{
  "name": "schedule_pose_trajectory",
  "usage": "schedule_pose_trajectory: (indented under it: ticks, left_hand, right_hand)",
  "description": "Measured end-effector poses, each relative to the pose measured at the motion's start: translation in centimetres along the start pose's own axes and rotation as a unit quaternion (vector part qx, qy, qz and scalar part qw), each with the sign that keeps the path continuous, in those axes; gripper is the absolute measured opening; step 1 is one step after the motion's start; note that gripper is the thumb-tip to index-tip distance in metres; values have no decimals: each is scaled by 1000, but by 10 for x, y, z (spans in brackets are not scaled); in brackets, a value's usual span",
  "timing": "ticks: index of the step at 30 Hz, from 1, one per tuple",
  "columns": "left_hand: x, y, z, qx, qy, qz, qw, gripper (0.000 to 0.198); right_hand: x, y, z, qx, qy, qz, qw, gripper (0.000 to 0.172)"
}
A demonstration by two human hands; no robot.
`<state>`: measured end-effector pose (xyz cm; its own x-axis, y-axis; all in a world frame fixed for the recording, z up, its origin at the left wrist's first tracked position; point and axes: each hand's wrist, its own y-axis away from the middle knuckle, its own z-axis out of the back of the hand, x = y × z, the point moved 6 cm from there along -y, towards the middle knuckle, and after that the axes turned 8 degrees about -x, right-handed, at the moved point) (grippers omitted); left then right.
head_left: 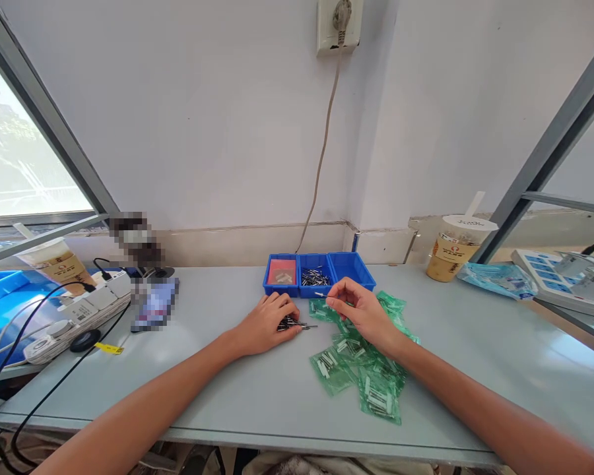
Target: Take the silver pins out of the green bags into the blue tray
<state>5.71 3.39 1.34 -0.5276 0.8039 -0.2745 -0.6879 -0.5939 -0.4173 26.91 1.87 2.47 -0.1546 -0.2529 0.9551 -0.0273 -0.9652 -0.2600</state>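
My left hand (268, 323) rests on the table with its fingers curled round a small heap of thin dark metal pins (288, 322); part of the heap is hidden under the palm. Between the thumb and fingers of my right hand (359, 308) is a single small metal pin (321, 294), its tip pointing left. This hand is raised near the front of a blue bin (315, 291) that holds many similar pins. Below and around my right wrist lie several green plastic bags (380, 394) with metal pieces and white strips inside.
Beside the pin bin are a blue bin (266, 282) with a red insert and another blue bin (356, 264). Drink cups (453, 254), a blue packet (497, 280) and a power strip (99, 297) with cables stand at the sides. A wall closes off the back.
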Motion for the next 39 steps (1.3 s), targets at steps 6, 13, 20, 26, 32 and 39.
schedule_pose_trajectory:
  ticks: [6, 13, 20, 26, 32, 39]
  left_hand:
    - [-1, -1, 0, 3, 6, -3, 1000, 22]
    - [-2, 0, 1, 18, 27, -10, 999, 18]
    - [-5, -1, -1, 25, 29, -13, 999, 17]
    - [-5, 0, -2, 21, 31, -21, 999, 19]
    - [-7, 0, -2, 28, 29, -20, 999, 23]
    - [-7, 0, -2, 24, 39, -28, 999, 20]
  right_hand:
    - [0, 0, 0, -1, 23, 4, 1000, 36]
    - [-21, -1, -1, -22, -146, -148, 978, 51]
    - [-21, -10, 5, -71, -128, -129, 981, 42]
    - [-6, -5, -2, 12, 59, -8, 998, 37]
    - [-6, 14, -29, 179, 321, 180, 912, 13]
    - [-5, 19, -34, 180, 371, 217, 885, 15]
